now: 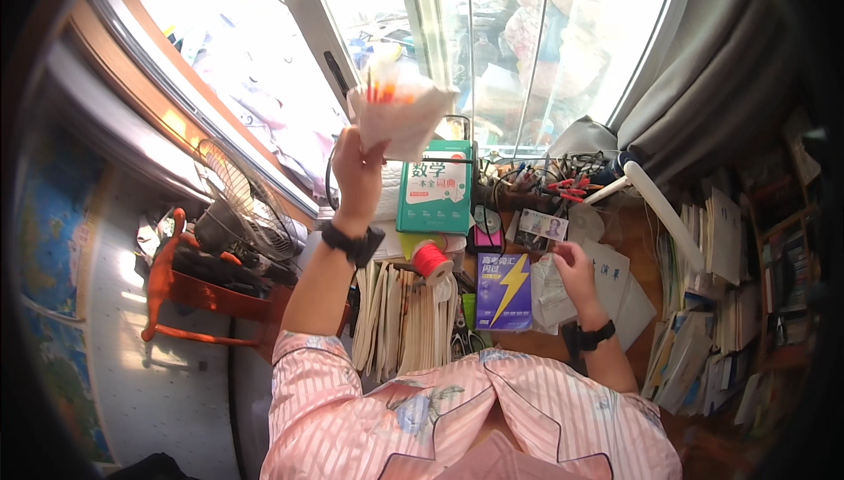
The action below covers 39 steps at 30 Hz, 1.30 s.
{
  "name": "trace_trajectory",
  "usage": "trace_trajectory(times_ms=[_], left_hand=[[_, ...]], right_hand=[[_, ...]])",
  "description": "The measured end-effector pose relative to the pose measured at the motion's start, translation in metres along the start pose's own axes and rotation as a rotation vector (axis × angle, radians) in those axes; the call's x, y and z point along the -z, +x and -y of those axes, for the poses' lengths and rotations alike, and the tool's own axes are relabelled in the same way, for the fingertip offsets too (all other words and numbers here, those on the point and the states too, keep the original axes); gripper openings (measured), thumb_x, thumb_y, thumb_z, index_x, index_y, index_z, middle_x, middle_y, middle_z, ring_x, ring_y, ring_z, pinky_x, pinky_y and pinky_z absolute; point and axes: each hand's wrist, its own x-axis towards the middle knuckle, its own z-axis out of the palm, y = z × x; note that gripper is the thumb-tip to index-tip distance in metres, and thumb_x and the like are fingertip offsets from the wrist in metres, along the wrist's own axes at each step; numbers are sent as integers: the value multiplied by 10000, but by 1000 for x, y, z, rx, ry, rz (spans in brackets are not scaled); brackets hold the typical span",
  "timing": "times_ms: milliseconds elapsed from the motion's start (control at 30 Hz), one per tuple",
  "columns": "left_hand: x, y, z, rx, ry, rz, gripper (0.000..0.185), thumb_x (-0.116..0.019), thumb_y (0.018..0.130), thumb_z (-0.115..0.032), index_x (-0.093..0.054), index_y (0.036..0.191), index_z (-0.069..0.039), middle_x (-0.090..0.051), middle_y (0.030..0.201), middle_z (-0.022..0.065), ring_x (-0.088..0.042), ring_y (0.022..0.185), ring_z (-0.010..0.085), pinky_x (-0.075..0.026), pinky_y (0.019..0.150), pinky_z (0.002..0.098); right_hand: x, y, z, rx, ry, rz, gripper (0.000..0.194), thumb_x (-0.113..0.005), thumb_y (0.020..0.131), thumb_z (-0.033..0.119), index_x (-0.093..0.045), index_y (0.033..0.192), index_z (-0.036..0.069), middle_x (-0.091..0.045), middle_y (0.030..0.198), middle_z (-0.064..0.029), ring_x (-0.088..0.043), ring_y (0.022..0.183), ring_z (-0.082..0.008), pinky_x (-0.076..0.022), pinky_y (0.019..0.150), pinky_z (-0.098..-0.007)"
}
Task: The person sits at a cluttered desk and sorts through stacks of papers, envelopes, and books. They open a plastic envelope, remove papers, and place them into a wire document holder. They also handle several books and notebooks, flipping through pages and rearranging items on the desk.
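Observation:
Raised over the far edge of the desk, my left hand grips a whitish paper or thin bag by its lower left corner. Thin red and orange sticks show at its upper edge; glare blurs them. Below it lies a green book with printed writing. My right hand hovers above loose papers, its fingers curled together with nothing visible in them. Just beyond those fingertips is a banknote. A purple book with a yellow lightning bolt lies to that hand's left.
A spool of red cord rests by a row of books. Pens and cables crowd the desk's back beside a white lamp arm. Shelved books flank the right; a fan and wooden chair are left.

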Motion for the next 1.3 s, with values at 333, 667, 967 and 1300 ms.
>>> trace_trajectory(times_ms=[333, 667, 967, 1300], left_hand=[[12, -110, -109, 80, -196, 350, 345, -728, 818, 54, -590, 1125, -22, -576, 1043, 93, -640, 829, 150, -528, 637, 263], [90, -111, -151, -5, 270, 620, 739, -890, 702, -131, -552, 1357, -69, -674, 1085, 104, -593, 603, 132, -497, 569, 274], [119, -158, -140, 441, 97, 551, 738, -882, 720, -186, -432, 1296, -89, -691, 1034, 90, -626, 663, 193, -517, 627, 321], [126, -169, -136, 335, -103, 501, 327, -816, 750, 4, -684, 1049, -5, -697, 1029, 80, -653, 868, 151, -524, 778, 303]], right_hand=[[-34, -25, 169, 757, 182, 284, 745, -808, 830, 101, -423, 1467, 64, -625, 1304, -140, -640, 1128, -232, -522, 934, -348], [-66, -65, 159, 729, 223, 429, 682, -840, 799, 130, -514, 1396, 73, -675, 1214, -174, -687, 1076, -310, -553, 895, -384], [-95, -82, 169, 1070, 21, 364, 719, -774, 743, 33, -533, 1406, 169, -615, 1306, -141, -656, 1113, -349, -564, 889, -412], [-92, -68, 191, 1086, -48, 912, 566, -807, 762, 144, -640, 1300, 194, -564, 1374, -126, -603, 1150, -342, -508, 968, -408]])
